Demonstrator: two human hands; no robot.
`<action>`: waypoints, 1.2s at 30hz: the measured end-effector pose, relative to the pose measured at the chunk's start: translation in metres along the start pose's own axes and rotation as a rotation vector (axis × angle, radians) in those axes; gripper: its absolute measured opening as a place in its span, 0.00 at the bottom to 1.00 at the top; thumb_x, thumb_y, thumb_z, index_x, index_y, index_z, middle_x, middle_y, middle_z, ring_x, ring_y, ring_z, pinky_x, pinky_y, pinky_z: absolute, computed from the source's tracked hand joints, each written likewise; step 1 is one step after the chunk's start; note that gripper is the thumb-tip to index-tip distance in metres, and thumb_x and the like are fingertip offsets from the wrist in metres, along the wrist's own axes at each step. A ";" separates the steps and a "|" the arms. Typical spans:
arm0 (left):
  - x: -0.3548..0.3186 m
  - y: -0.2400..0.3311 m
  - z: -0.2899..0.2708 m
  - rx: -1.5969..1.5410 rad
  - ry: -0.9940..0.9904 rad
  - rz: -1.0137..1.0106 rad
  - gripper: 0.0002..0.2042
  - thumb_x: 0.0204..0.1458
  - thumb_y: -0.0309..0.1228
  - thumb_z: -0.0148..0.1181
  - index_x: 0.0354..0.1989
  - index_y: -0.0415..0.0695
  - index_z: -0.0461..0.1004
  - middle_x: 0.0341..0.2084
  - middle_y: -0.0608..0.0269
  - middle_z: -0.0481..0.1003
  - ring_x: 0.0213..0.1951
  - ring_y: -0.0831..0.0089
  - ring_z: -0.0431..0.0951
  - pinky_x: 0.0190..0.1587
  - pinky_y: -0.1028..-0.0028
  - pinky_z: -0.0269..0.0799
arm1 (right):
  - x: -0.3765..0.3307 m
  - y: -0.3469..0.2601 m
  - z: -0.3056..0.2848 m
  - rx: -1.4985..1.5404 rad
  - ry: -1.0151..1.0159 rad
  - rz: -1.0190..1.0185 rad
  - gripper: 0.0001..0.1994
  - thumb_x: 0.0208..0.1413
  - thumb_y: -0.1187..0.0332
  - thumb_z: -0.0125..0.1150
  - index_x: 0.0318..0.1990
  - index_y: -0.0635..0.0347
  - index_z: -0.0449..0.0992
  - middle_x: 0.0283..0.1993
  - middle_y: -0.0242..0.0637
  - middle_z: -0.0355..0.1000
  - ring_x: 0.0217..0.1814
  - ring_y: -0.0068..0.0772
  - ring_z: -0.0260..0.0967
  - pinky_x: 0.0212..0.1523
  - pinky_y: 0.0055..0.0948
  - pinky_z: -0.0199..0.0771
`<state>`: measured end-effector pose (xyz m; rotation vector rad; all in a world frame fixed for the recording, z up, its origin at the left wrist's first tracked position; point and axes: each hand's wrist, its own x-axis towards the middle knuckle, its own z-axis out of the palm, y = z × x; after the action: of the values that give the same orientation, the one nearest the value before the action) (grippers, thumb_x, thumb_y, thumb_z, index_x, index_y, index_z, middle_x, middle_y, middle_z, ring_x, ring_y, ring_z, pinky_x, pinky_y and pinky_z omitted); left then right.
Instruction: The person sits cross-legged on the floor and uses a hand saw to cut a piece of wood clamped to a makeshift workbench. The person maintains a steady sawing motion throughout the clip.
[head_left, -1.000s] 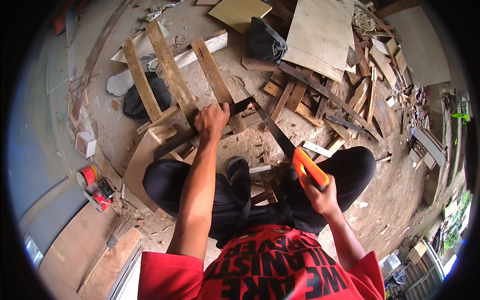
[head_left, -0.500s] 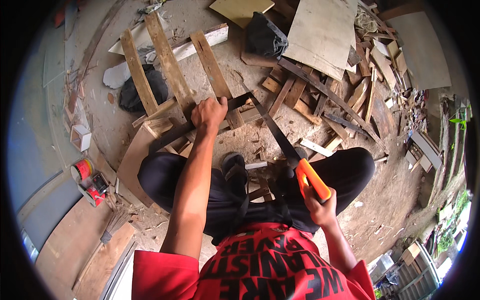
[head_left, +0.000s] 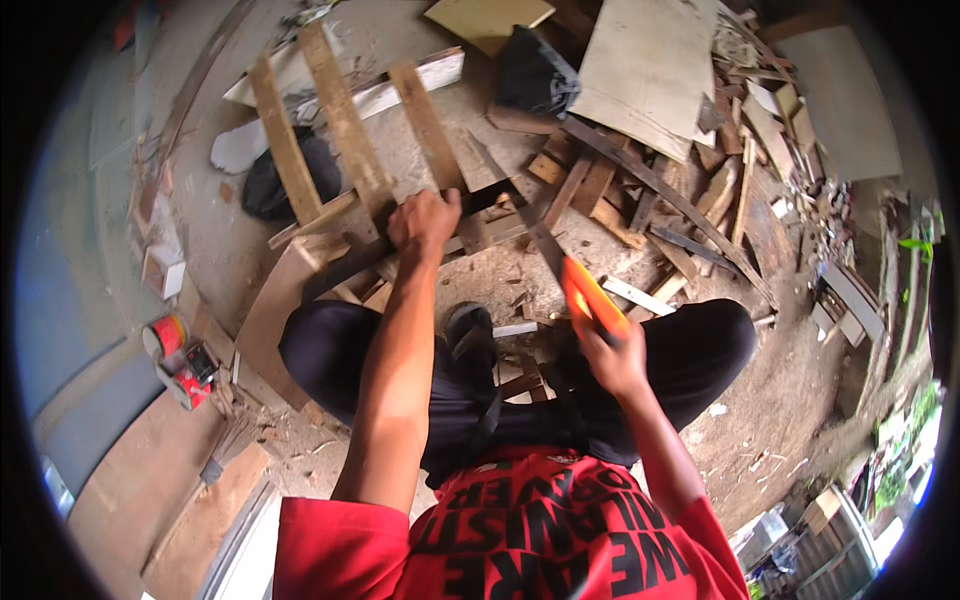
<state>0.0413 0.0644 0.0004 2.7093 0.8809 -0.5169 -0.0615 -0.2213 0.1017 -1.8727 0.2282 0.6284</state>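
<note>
Orange-handled saw (head_left: 596,290) was gripped by R hand (head_left: 615,356), blade angled at R end of dark board (head_left: 488,198). Board, lying across wood slats (head_left: 425,120), was held fr. above by L hand (head_left: 424,220).

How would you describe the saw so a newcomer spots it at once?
From the red shirt at the bottom, follow the right forearm up to the right hand. That hand grips the saw, whose long blade slants up and left across the dark board under the left hand. Its orange handle sets it apart from the brown wood scraps.
</note>
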 end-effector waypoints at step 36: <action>0.000 0.000 0.008 0.008 0.032 0.061 0.26 0.55 0.54 0.52 0.31 0.40 0.83 0.32 0.46 0.81 0.38 0.49 0.83 0.42 0.57 0.78 | 0.056 0.033 0.038 0.133 0.021 -0.141 0.12 0.60 0.68 0.60 0.27 0.65 0.73 0.19 0.22 0.64 0.23 0.12 0.58 0.22 0.24 0.59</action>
<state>0.0389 0.0617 -0.0071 2.7494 0.8022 -0.4670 -0.0412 -0.1918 0.0357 -1.7505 0.1461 0.4860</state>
